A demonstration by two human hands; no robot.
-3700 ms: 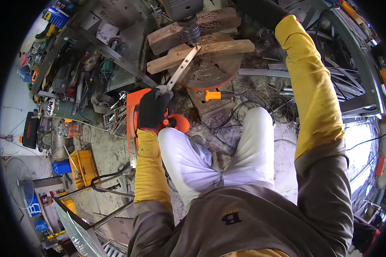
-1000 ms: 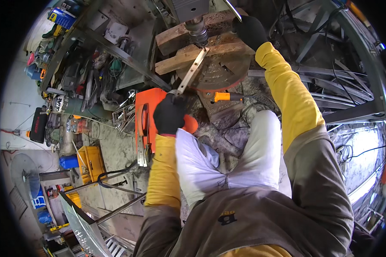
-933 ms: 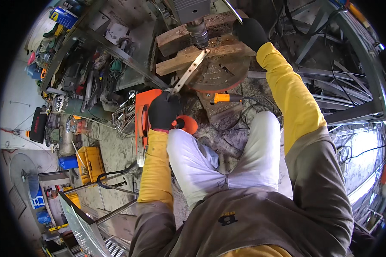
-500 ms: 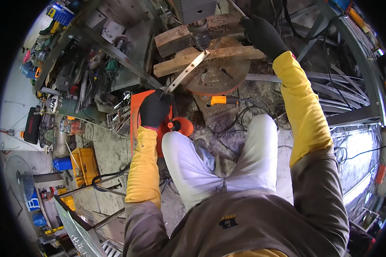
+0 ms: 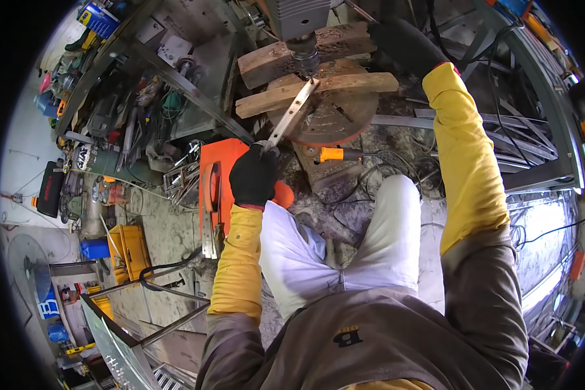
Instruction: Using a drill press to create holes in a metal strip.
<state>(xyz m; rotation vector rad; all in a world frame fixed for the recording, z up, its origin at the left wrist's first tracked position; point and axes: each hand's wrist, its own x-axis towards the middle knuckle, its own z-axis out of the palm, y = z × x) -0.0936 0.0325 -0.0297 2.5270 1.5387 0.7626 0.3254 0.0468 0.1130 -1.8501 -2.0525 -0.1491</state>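
Observation:
My left hand, in a black glove, is closed around the near end of a flat metal bar with holes along it. The bar's far end rests on a curved wooden block, just under the drill chuck of a drill press. A second wooden block lies behind it, and both sit over the round press table. At the upper right my gloved right hand reaches to a metal lever rod; its fingers look curled at the rod's end, partly hidden by the glove's back.
Beside my left hand stands an orange surface with metal strips on it. A yellow-orange power tool with a cable lies on the floor. Cluttered tools fill the left side; a metal rack with bar stock stands at right.
My left hand has shifted right and slightly nearer, and the bar is angled more steeply. Metal strips on the orange surface now show. My right hand has moved slightly right.

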